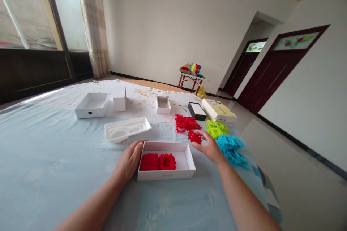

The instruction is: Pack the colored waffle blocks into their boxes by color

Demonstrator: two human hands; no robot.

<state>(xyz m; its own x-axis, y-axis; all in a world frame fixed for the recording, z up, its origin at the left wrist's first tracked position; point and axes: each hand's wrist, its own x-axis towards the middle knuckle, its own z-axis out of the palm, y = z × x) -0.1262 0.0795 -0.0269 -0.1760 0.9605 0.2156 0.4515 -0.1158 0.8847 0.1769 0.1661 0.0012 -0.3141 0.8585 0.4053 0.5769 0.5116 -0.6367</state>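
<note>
A white open box [166, 176] stands in front of me on the tablecloth. Two red toothed plastic building pieces [150, 161] lie side by side in its left part. My left hand [132, 158] holds the box at its left wall, with the fingertips at the far corner. To the right of the box, my right hand [208, 146] has a flat red building piece [194, 137] between thumb and fingers. Just beyond it is a pile of red pieces [185, 123]. Lime green pieces [217, 129] and blue pieces [231, 148] are heaped to the right of that hand.
A white plastic tray [127, 130] lies beyond my left hand. Farther back are a white box lid [92, 105], an upright white box [119, 101], a small white box [163, 105], a black-sided box [197, 111] and a yellow-white box [219, 110]. The table's right edge [260, 177] drops to the floor.
</note>
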